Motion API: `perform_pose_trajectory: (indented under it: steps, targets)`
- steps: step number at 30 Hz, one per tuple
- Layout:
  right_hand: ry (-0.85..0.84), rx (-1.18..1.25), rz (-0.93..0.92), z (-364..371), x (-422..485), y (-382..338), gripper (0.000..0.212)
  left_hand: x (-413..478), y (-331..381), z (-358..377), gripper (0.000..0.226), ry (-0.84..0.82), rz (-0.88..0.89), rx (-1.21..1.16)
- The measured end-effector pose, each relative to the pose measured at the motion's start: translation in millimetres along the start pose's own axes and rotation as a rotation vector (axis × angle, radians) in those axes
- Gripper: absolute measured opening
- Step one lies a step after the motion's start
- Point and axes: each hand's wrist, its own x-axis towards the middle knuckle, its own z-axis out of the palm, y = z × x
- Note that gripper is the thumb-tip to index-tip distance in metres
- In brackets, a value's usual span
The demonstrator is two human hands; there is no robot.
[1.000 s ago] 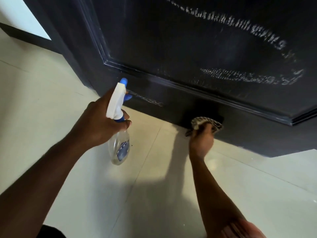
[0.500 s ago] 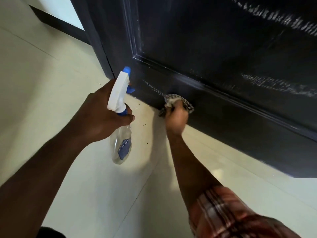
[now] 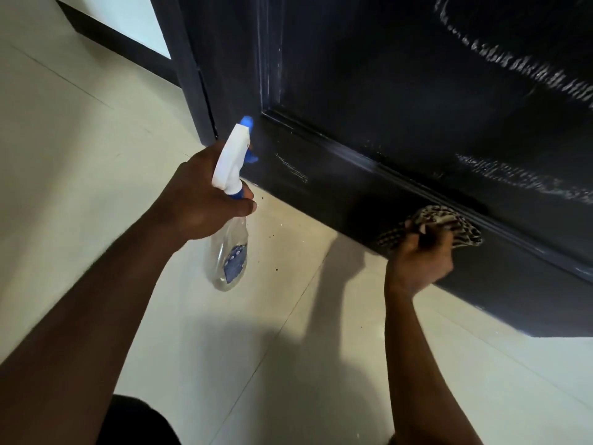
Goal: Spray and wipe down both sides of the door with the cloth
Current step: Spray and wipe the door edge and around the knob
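The black door fills the upper right of the view, and its bottom edge hangs just above the pale tiled floor. On its glossy surface there are whitish streaks in curved lines across the sunken panel, and a shorter one on the bottom rail near the panel's lower left corner. The checked cloth lies bunched against this bottom rail, just under the raised moulding and above the door's bottom edge. The right hand holds it there: its grip is closed around the cloth, with the fingers curled into the folds. To the left, the left hand holds the spray bottle by the neck, the grip closed around it under the white trigger head. The blue nozzle points at the door, very near its lower left corner; I cannot tell if it touches. The clear body of the bottle hangs over the floor and has a blue label. Small dark specks lie on the floor close to the door's bottom edge. At the left of the door stands the dark door frame, and beyond it a dark skirting board runs along the base of a light wall.
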Motion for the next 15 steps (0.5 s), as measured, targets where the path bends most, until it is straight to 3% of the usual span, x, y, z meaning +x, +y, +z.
perform_pose_trajectory:
  steps: [4, 7, 11, 15]
  targets:
    - [0.007, 0.033, -0.024, 16, -4, -9, 0.014, 4, 6, -5, 0.054, 0.032, 0.042, 0.016]
    - [-0.268, 0.011, -0.145, 51, -24, -39, 0.018, 3, 8, -4, 0.059, 0.018, 0.030, 0.034]
    - [-0.599, -0.202, -0.428, 118, -51, -82, 0.022, 3, 3, -8, 0.052, 0.020, 0.003, 0.010]
    - [-0.633, -0.276, -0.440, 134, -62, -98, 0.024, 6, -4, -11, 0.057, 0.069, -0.024, 0.019]
